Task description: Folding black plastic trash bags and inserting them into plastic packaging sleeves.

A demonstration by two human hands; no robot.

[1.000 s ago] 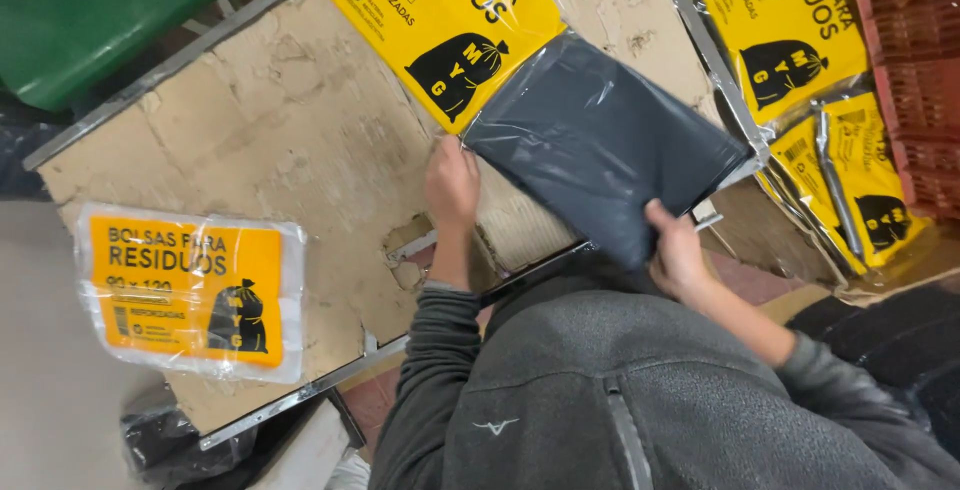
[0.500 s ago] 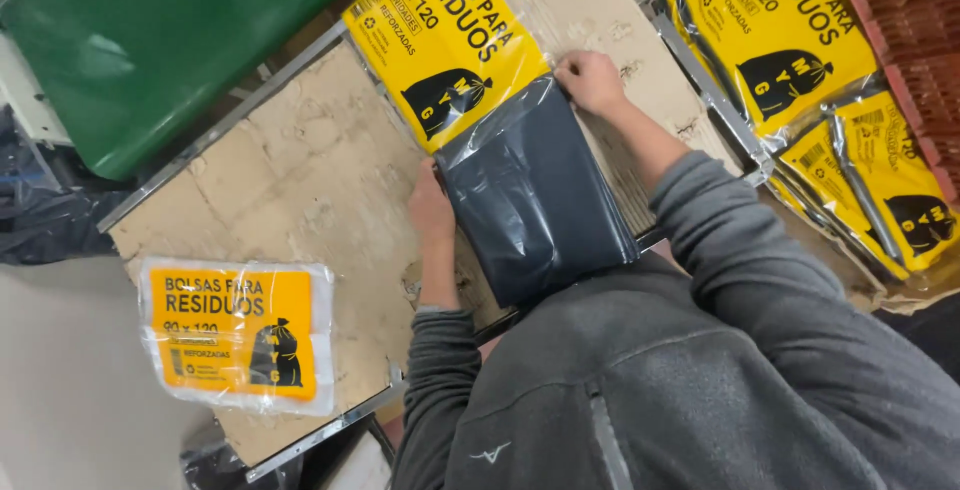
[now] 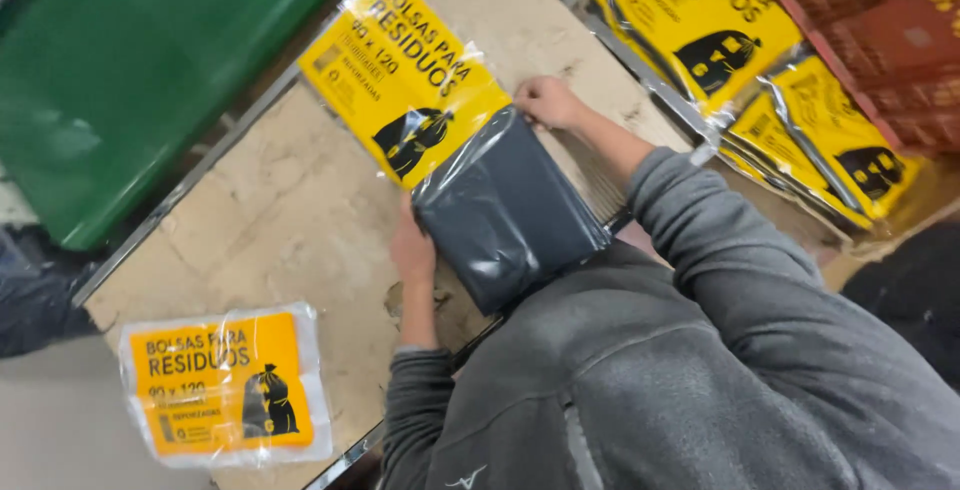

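single head view, steeply down and close over the worn table (image 3: 250,210), seemingly tilted sideways

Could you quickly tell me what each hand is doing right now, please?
Left hand: pressed against the left edge of the dark grey bag stack, fingers hidden.
Right hand: fingers curled on the stack's top corner inside the clear yellow-printed sleeve.

Left hand (image 3: 412,247) and right hand (image 3: 545,102) flank dark bag stack (image 3: 505,215) on worn table (image 3: 290,200).

We cannot see the near end of the dark folded bag stack (image 3: 505,215) behind our grey sleeve (image 3: 720,350), while the green bin (image 3: 140,70) and red crates (image 3: 880,40) run off the far edge.
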